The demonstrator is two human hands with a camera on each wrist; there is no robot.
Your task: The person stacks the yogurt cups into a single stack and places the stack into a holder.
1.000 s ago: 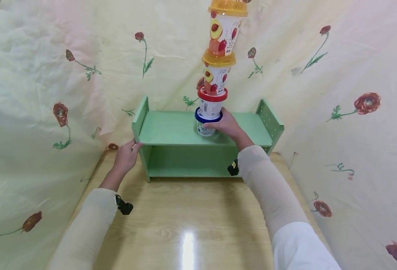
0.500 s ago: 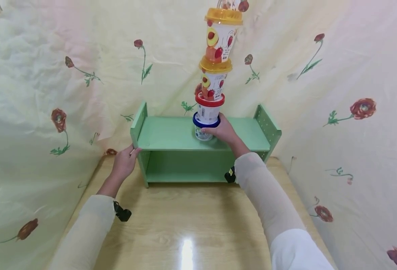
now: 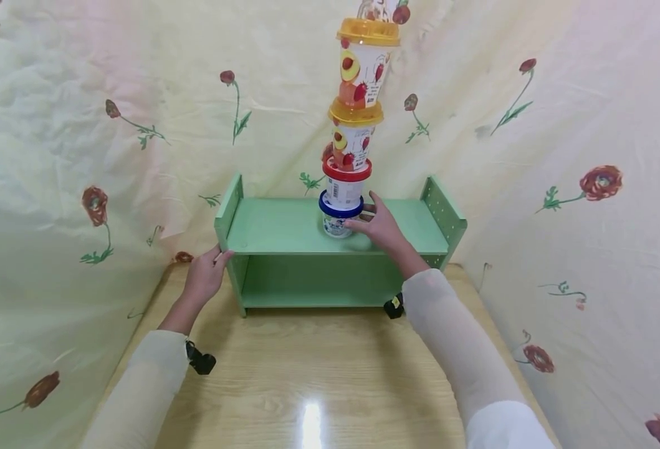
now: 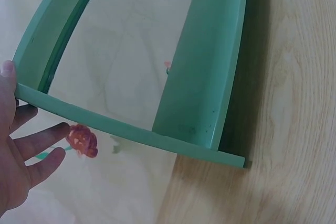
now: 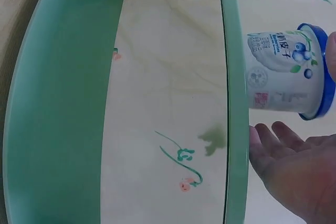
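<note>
A stack of tubs and cups stands on the top board of a green two-tier shelf (image 3: 279,221). At its base is a white tub with a blue lid (image 3: 336,226), printed with blueberries in the right wrist view. Above it come a red-lidded tub (image 3: 345,194) and two fruit-printed cups with orange lids, the lower cup (image 3: 352,146) and the upper cup (image 3: 361,72). Something clear on top is cut off by the frame. My right hand (image 3: 384,229) is beside the blue-lidded tub, fingers spread. My left hand (image 3: 203,277) grips the shelf's left side panel between thumb and fingers.
The shelf stands on a wood-grain tabletop (image 3: 268,368). Flower-printed cloth (image 3: 156,156) hangs behind it and on both sides. Raised side panels (image 3: 446,212) bound the top board. The lower board (image 3: 313,298) lies beneath.
My right hand has let go of the blue-lidded tub, its fingers opening and drawing slightly right. The stack stays upright. The left hand keeps its grip, and the head view has shifted slightly.
</note>
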